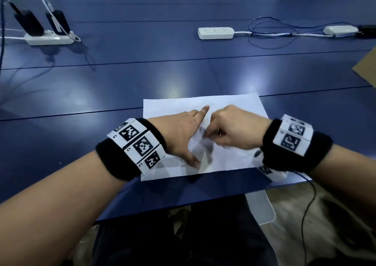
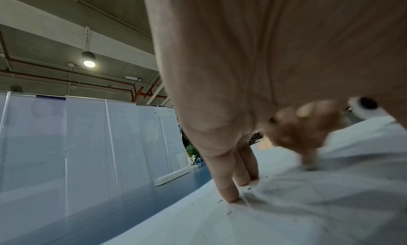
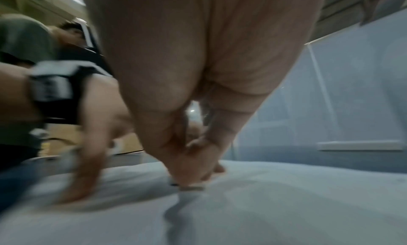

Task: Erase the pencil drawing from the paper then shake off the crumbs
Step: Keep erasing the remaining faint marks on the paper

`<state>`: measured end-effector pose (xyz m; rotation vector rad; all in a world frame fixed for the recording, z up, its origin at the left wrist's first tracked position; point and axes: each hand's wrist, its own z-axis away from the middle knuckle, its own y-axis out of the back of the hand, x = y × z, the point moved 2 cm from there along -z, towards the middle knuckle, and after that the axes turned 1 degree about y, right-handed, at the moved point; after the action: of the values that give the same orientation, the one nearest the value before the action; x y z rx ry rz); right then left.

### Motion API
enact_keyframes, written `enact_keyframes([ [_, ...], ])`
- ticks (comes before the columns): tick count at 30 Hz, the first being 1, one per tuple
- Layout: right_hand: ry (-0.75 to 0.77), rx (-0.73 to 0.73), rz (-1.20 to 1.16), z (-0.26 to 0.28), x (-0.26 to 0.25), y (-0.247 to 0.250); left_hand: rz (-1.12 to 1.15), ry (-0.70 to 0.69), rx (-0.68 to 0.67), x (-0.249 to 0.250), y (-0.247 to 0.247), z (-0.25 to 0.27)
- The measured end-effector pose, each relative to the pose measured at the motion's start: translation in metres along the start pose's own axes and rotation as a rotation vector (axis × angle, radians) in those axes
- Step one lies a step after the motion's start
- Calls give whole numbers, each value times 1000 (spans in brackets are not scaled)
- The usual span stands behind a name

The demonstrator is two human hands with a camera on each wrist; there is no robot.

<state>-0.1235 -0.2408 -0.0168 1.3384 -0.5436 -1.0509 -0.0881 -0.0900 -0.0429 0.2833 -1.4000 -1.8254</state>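
Pressing down on the single sheet of paper [image 1: 240, 111], the left grip [image 1: 179, 137] has its fingers straight and spread, with forefinger and thumb tips on the sheet; it is released and grasps nothing. The paper lies in the lower centre of the head view, on the blue counter [image 1: 142, 72] close to its near edge. Its long axis runs left to right across the frame. Between the two grips the sheet is rumpled into a raised crease.

The right grip [image 1: 234, 129], just right of the left, is clenched, its fingertips pinching one small eraser [image 3: 191, 188] against the paper. The eraser is blurred, so which way it points cannot be told. In the left wrist view a few dark crumbs [image 2: 229, 213] lie scattered on the sheet beside the left fingertips; they are too small to count surely.

Two white power strips rest far back on the counter: one at upper left [image 1: 48, 39] carrying two black plugs, and one at upper centre-right [image 1: 215, 32] with its cable looping rightward. One piece of brown cardboard [image 1: 366, 70] enters at the right edge.
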Motion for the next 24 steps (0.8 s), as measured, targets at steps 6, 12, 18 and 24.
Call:
enact_keyframes([
  [6, -12, 19, 9, -5, 2, 0, 14, -12, 3, 0, 1, -1],
  [12, 78, -3, -27, 1, -12, -4, 39, -11, 11, -4, -2, -2],
  [18, -40, 68, -5, -19, 9, 7, 48, -38, 38, -2, -1, -1],
  [24, 120, -66, -78, 2, -19, -7, 67, -20, 11, -3, -1, -1],
])
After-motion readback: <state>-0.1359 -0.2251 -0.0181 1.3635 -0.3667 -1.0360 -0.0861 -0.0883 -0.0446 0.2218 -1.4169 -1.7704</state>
